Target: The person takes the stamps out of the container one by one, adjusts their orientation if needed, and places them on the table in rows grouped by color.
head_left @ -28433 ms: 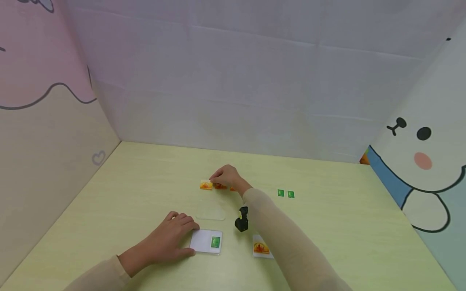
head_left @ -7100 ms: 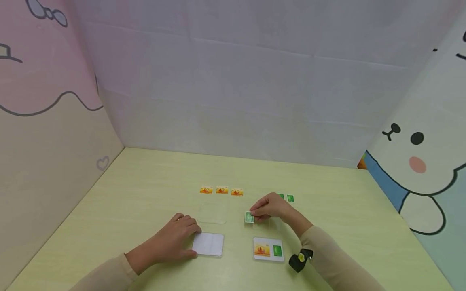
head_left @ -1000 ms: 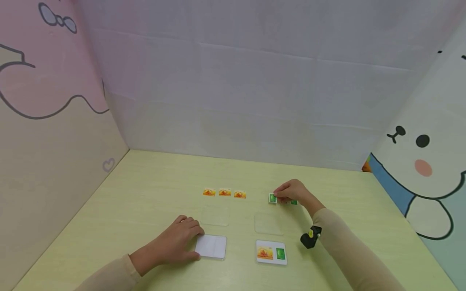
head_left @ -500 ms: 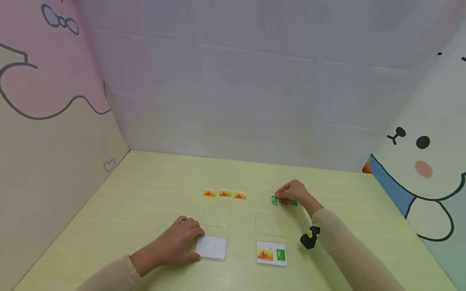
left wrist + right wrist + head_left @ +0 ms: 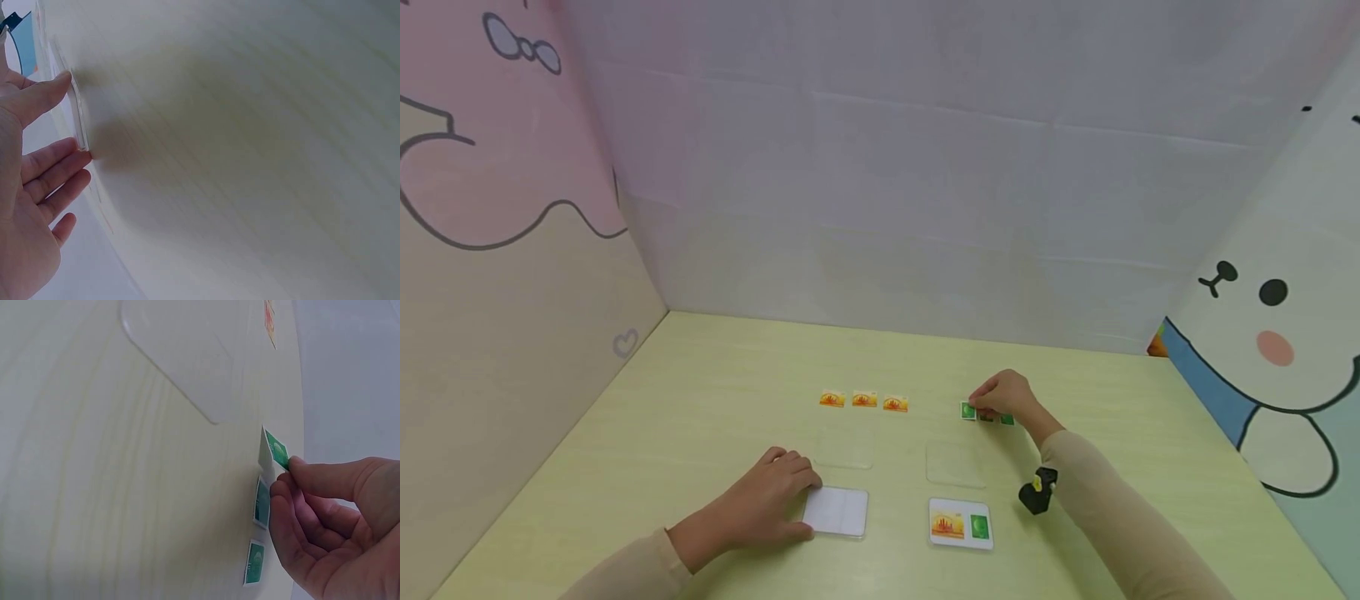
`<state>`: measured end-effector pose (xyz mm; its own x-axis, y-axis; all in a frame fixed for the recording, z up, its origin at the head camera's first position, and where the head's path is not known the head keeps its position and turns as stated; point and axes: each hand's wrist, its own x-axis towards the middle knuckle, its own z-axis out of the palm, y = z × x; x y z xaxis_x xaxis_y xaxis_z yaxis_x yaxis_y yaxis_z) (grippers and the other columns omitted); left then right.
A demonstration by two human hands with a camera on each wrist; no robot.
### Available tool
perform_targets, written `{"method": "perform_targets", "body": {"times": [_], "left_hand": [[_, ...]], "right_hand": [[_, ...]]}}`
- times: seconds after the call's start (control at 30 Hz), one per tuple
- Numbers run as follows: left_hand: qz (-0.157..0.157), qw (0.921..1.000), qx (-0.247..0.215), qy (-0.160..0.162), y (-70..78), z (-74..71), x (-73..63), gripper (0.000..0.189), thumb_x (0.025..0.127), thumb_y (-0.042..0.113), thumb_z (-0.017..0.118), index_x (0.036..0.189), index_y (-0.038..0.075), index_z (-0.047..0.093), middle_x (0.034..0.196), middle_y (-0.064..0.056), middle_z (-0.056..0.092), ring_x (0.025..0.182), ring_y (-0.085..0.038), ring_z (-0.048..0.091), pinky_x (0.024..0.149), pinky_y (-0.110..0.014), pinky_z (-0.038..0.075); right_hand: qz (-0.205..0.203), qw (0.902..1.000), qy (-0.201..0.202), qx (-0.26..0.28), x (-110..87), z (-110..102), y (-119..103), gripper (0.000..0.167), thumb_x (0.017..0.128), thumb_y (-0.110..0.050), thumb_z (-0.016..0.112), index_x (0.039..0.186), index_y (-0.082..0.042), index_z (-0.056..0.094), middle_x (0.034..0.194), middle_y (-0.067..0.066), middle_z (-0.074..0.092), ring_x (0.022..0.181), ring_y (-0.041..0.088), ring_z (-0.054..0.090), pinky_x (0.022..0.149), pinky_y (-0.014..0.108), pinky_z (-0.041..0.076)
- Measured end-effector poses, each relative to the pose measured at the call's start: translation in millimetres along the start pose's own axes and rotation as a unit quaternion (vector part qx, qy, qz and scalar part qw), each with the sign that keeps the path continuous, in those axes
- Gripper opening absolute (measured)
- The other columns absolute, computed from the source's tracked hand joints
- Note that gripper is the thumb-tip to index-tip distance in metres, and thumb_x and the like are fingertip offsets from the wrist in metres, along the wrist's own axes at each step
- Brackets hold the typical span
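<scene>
My left hand (image 5: 763, 507) holds the left edge of a white card in a clear holder (image 5: 837, 512), thumb at one corner and fingertips at the other. Between thumb and index finger, my right hand (image 5: 1007, 397) pinches a small green stamp (image 5: 277, 450), its white edge tilted close over the table. Beside it lie two more green stamps; one stamp (image 5: 261, 503) sits just under the fingers and the outer stamp (image 5: 254, 564) lies flat. Three orange stamps (image 5: 864, 399) form a row to the left.
A second white card (image 5: 961, 524) bears an orange and a green stamp. Two clear sheets lie behind the cards, a left sheet (image 5: 844, 450) and a right sheet (image 5: 955, 465). Printed panels and a pale back wall (image 5: 887, 192) enclose the table.
Earlier, a green stamp lay on the left card, now bare. My right hand has carried a green stamp from near the right sheet to the green row, lately shifting slightly right.
</scene>
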<state>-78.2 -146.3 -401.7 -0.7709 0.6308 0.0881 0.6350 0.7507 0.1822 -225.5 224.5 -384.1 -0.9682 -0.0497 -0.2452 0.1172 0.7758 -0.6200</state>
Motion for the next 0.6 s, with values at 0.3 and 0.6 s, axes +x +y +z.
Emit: {"method": "perform_targets", "body": {"times": [0.3,0.6], "left_hand": [[0.010,0.9998,0.010,0.014,-0.4,1.8,0.0,0.045,0.072,0.044,0.079,0.105,0.015,0.066,0.097,0.008,0.062,0.095,-0.009,0.054,0.094,-0.040,0.039],[0.008,0.9998,0.007,0.014,-0.2,1.5,-0.4,0.045,0.072,0.044,0.079,0.105,0.016,0.065,0.099,0.008,0.063,0.097,-0.009,0.054,0.095,-0.040,0.039]], "right_hand": [[-0.005,0.9997,0.012,-0.021,2.5,2.1,-1.4,0.019,0.083,-0.017,0.074,0.091,0.000,0.076,0.063,0.000,0.070,0.053,0.004,0.059,0.055,0.021,0.051],[-0.009,0.9995,0.006,-0.031,5.1,1.6,-2.3,0.018,0.083,-0.017,0.073,0.091,-0.001,0.076,0.061,-0.002,0.069,0.053,0.004,0.058,0.054,0.021,0.050]]}}
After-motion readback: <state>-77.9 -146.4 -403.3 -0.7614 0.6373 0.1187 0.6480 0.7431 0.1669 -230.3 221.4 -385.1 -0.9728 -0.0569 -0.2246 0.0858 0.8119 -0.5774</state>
